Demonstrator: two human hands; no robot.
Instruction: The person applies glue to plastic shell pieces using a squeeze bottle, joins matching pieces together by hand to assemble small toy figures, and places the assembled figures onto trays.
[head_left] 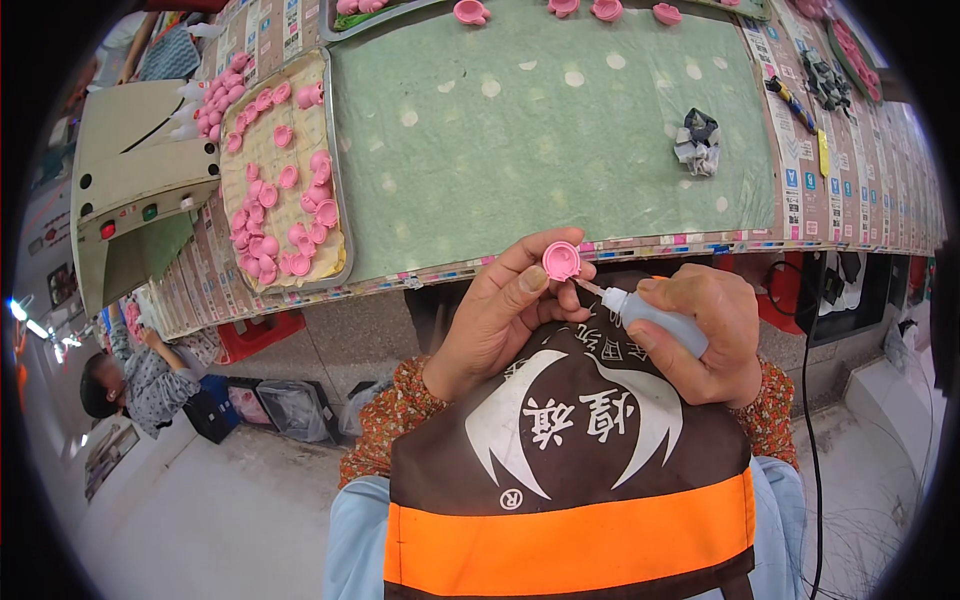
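My left hand (pixel 500 315) pinches a small round pink plastic piece (pixel 561 261) between thumb and fingers, just below the table's front edge. My right hand (pixel 705 330) grips a small grey squeeze bottle (pixel 662 322) with a thin white nozzle. The nozzle tip touches the pink piece from the right. Both hands hover over my lap, above a brown and orange apron (pixel 570 470).
A green dotted mat (pixel 550 130) covers the table. A metal tray (pixel 334 180) at the left holds several pink pieces (pixel 290 215). More pink pieces (pixel 605 10) line the far edge. A crumpled dark rag (pixel 698 142) lies at the right. A person (pixel 130 380) sits at lower left.
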